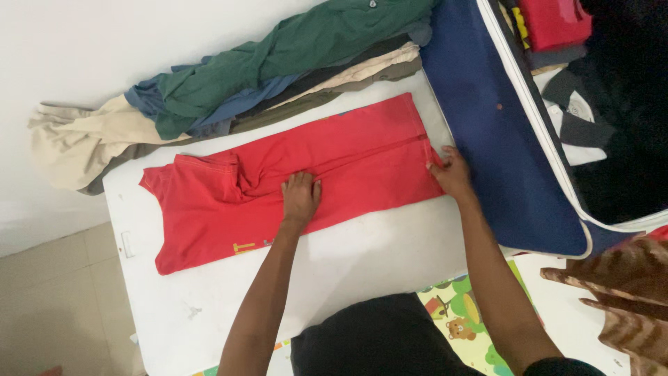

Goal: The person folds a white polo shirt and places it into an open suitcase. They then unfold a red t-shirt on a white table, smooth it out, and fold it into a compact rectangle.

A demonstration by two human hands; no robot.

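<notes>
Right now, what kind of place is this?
Probably a room in a home, set up for folding and packing clothes: a red shirt flat on a white table, a pile of clothes beside it, and an open suitcase holding folded garments.

A white counter (376, 257) carries everything. Flat along its middle lies a red shirt (229, 202), partly folded lengthwise. Beyond the red shirt, along the counter's far edge, sits a heap of clothes (264, 69): green, blue, beige and olive pieces, with a beige end hanging off the corner. Just beside the red shirt's right end an open navy suitcase (487, 118) rests on the counter, packed with folded clothes.
</notes>
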